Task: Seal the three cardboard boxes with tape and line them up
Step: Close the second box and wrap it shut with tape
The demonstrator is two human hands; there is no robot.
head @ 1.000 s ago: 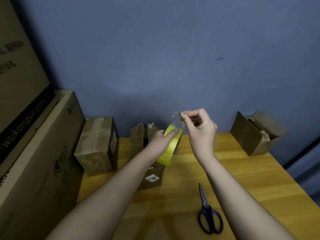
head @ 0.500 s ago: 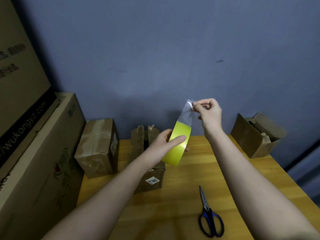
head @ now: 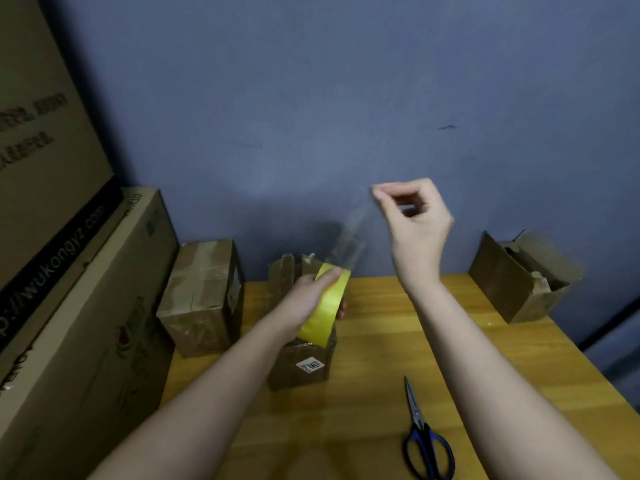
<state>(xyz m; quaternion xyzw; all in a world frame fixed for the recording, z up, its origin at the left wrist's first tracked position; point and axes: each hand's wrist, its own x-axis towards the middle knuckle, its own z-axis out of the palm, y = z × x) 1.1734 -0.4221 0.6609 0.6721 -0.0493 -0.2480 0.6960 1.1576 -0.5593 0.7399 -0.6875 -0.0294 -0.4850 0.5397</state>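
Right hand (head: 414, 216) pinching tape end is now stretching a longer strip from roll (head: 323, 306) gripped by left hand (head: 308, 299), enough for the open box (head: 301, 362) beneath.

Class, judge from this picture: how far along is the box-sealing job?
Done: the left box looks taped shut. In hand: left hand grips the yellow tape roll; right hand pinches the pulled strip. Left: middle box and right box stand open; none lined up.

Left edge is pretty much walled off by the big stacked cartons (head: 79, 306). Far side is taken up by three boxes: taped box (head: 204, 296), open middle box (head: 301, 362), tipped box (head: 519, 275). Bare table (head: 374, 344) is left between them; scissors (head: 424, 441) are parked near-right.
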